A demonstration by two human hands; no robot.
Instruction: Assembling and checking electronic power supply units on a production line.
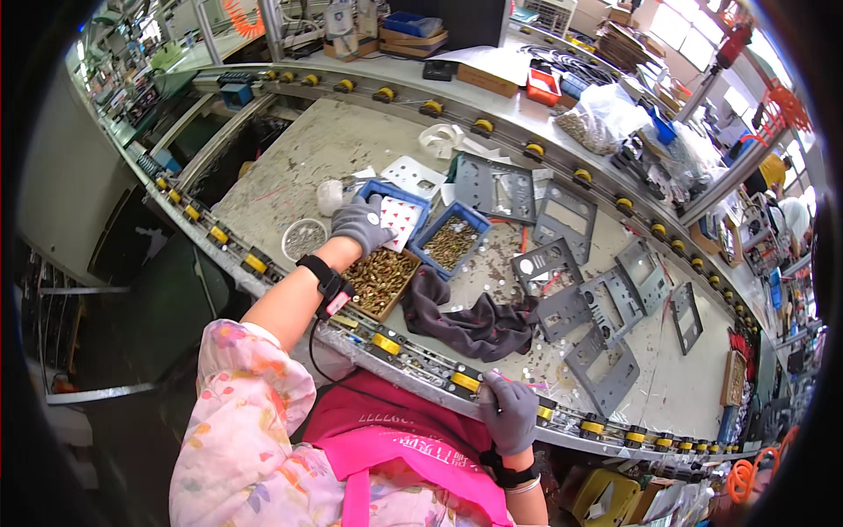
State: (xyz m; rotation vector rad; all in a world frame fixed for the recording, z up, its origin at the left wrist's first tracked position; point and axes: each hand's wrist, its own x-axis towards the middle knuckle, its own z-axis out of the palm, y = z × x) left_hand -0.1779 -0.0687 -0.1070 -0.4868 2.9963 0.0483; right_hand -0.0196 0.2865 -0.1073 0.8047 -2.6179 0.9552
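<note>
My left hand (pixel 362 225), in a grey glove, reaches over the near-left blue bin. Its bent fingers grip the left edge of a white sheet with red triangle stickers (pixel 400 220). Just below it is an open box of brass-coloured fasteners (pixel 379 283). Beside the sheet, a second blue bin (pixel 481 221) holds smaller brass-coloured pieces. At the table's front edge, my gloved right hand (pixel 509 411) is closed, with a thin pink stick-like thing (pixel 530 385) jutting out past its fingers. A dark crumpled cloth (pixel 474 323) lies between the hands.
Several grey metal panels with cut-outs (pixel 601 307) lie across the right of the table. A round white dish (pixel 304 239) and a white roll (pixel 330 198) stand left of the bins. Yellow rollers (pixel 386 343) line the table's near and far edges.
</note>
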